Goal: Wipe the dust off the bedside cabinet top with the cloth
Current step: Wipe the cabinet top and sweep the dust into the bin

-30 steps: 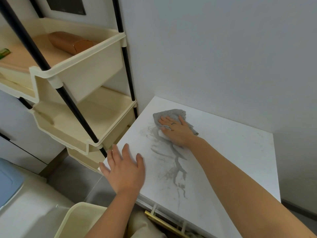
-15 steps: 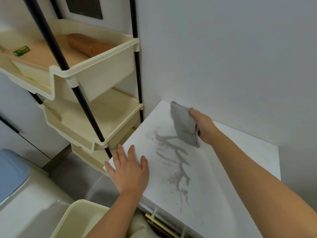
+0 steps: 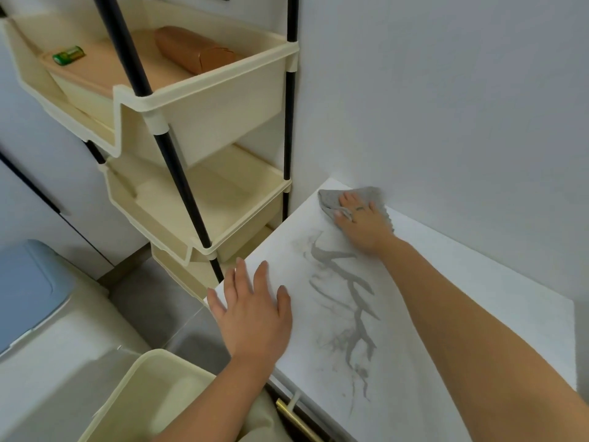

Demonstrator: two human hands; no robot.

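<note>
Bare forearms, ring on right hand (image 3: 363,224)

So the cabinet top (image 3: 478,301) sits in the corner against the wall, shelf rack (image 3: 204,129) right beside it on the left. Cloth (image 3: 350,199) is at the far left corner under the right hand (image 3: 363,226); left hand (image 3: 255,317) lies flat on the near left edge, dust streaks (image 3: 347,301) between them.

I see my right hand (image 3: 361,223) pressed flat on the grey cloth (image 3: 353,199) at the surface's (image 3: 478,298) twelve o'clock corner, against the wall. My left hand (image 3: 255,314) lies flat, fingers spread, at its nine o'clock edge. Grey dust streaks (image 3: 347,301) run between them.
</note>
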